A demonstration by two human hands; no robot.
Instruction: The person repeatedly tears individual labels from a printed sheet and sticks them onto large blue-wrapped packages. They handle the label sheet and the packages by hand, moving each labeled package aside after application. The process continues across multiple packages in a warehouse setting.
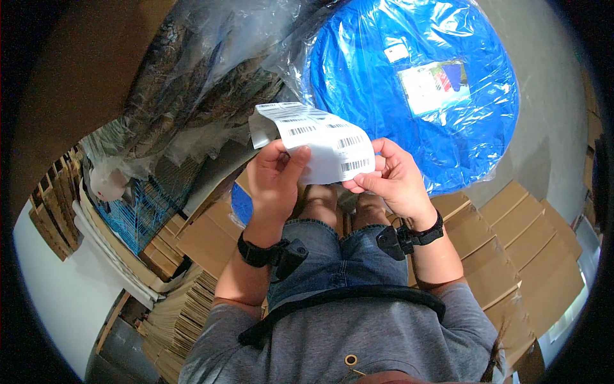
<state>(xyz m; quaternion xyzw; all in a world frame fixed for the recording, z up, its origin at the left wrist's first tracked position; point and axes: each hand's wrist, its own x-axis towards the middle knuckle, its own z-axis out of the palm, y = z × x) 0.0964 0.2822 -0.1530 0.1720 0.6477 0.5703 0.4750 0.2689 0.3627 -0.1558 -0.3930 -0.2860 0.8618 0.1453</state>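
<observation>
While the person's lap is being looked down on from above, a white, curling paper sheet of barcode labels [329,144] is being held up in front of the knees by both bare hands. Its near left part is being pinched by the left hand [274,171], the thumb being pressed on the printed face and the other fingers being curled behind, where their tips are being hidden. Its near right corner is being pinched by the right hand [398,178], between thumb and bent fingers. A black strap with a small black device is being worn on each wrist. Beyond the sheet, a large, round, bright blue package [358,83] is being enclosed by shiny clear plastic, with a printed picture card [435,88] being shown on it. At upper left, dark, patterned bundles [198,93] are being covered by clear plastic; at right, brown cardboard [499,256] is being seen.
</observation>
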